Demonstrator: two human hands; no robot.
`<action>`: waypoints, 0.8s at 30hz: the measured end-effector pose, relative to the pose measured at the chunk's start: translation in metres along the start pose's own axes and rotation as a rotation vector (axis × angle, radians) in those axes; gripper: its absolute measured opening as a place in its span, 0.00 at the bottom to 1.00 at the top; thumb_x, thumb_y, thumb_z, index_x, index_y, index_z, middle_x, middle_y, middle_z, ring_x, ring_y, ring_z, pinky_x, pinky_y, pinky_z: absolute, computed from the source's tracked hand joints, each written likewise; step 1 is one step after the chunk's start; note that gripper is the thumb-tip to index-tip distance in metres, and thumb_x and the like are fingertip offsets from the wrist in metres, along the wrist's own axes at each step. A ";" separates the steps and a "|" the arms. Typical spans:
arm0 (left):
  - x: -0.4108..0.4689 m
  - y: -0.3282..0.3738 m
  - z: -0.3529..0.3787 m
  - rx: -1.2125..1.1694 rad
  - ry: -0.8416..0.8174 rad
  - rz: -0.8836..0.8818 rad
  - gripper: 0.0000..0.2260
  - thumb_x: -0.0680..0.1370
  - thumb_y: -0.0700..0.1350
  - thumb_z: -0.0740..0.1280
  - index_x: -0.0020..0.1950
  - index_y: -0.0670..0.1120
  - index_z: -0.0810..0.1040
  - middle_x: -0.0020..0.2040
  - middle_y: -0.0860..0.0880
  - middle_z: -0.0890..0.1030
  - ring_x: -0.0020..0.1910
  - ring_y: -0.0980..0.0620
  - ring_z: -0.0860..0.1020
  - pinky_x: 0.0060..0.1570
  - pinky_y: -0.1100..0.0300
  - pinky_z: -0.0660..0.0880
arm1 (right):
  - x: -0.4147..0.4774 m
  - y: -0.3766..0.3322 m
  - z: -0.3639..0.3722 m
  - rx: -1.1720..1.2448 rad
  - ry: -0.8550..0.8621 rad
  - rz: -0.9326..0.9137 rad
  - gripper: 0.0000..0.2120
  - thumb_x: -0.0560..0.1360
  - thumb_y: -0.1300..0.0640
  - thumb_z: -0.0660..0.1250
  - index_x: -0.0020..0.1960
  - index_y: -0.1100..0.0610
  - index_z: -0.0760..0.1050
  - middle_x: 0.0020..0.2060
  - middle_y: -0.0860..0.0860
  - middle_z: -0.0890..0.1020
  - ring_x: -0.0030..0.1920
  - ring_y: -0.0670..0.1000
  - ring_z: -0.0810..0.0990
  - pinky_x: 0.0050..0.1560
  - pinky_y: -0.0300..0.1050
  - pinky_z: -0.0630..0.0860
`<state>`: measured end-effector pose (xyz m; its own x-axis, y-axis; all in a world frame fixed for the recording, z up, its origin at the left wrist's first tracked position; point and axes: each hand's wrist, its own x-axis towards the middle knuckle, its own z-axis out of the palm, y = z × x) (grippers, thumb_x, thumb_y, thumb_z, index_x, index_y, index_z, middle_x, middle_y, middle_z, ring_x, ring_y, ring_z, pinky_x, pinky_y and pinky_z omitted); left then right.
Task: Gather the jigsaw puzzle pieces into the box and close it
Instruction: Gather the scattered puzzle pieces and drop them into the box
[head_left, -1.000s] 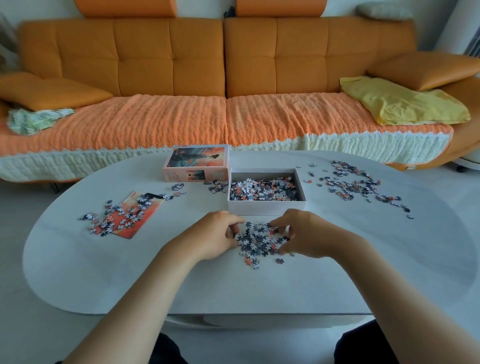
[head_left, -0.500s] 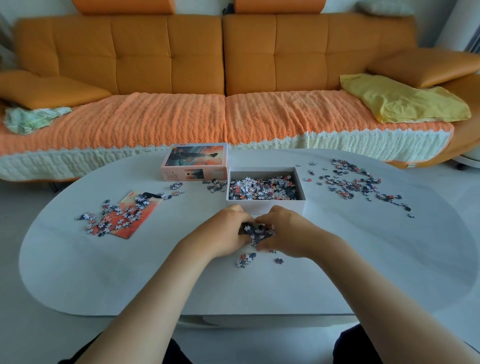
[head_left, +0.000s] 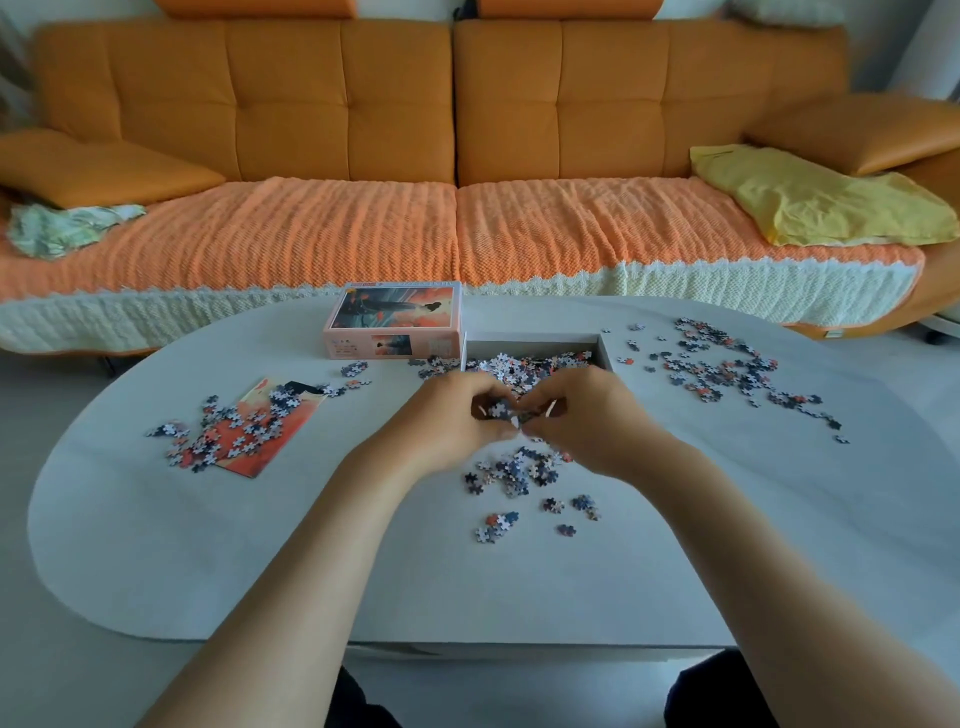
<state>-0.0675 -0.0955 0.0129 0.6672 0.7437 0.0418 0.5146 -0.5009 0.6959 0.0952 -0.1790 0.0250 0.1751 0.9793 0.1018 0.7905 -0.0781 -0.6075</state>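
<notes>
The open white box (head_left: 535, 343) stands mid-table, partly filled with puzzle pieces. My left hand (head_left: 452, 415) and my right hand (head_left: 582, 415) are cupped together just above its near edge, holding a clump of pieces (head_left: 501, 410) between them. Loose pieces (head_left: 519, 473) lie on the table below my hands. The picture lid (head_left: 395, 319) sits left of the box. A pile of pieces (head_left: 727, 369) spreads to the right, and another pile (head_left: 228, 431) lies on an orange picture sheet (head_left: 249, 457) at the left.
The white oval table (head_left: 208, 561) has bare surface along its near side. An orange sofa (head_left: 457, 130) with a knitted cover, a yellow cloth (head_left: 810, 197) and cushions stands behind the table.
My hands scooped pieces from the near pile, closed together around them and rose toward the box. Some pieces stayed or fell on the table beneath.
</notes>
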 end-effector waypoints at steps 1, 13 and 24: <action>0.005 0.002 -0.003 -0.014 0.034 0.010 0.10 0.73 0.48 0.75 0.52 0.55 0.81 0.45 0.60 0.79 0.44 0.61 0.76 0.41 0.65 0.68 | 0.004 -0.001 -0.004 0.022 0.044 -0.006 0.06 0.71 0.57 0.75 0.47 0.50 0.84 0.31 0.40 0.77 0.28 0.37 0.75 0.30 0.28 0.70; 0.047 -0.012 0.013 0.131 0.207 0.161 0.19 0.76 0.45 0.71 0.67 0.50 0.77 0.59 0.51 0.77 0.58 0.53 0.74 0.56 0.61 0.69 | 0.037 0.027 0.008 -0.058 0.201 -0.108 0.17 0.75 0.59 0.69 0.62 0.46 0.79 0.50 0.45 0.79 0.46 0.43 0.73 0.43 0.21 0.64; -0.001 -0.009 0.007 0.138 0.128 0.299 0.04 0.75 0.41 0.72 0.46 0.49 0.81 0.44 0.54 0.77 0.41 0.57 0.77 0.45 0.55 0.77 | -0.001 0.019 0.004 -0.087 0.180 -0.332 0.14 0.71 0.66 0.66 0.46 0.49 0.83 0.41 0.43 0.81 0.39 0.43 0.77 0.42 0.30 0.72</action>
<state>-0.0690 -0.0949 0.0022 0.7309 0.6003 0.3247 0.3807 -0.7534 0.5362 0.1074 -0.1809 0.0101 -0.0045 0.9063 0.4226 0.8670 0.2142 -0.4500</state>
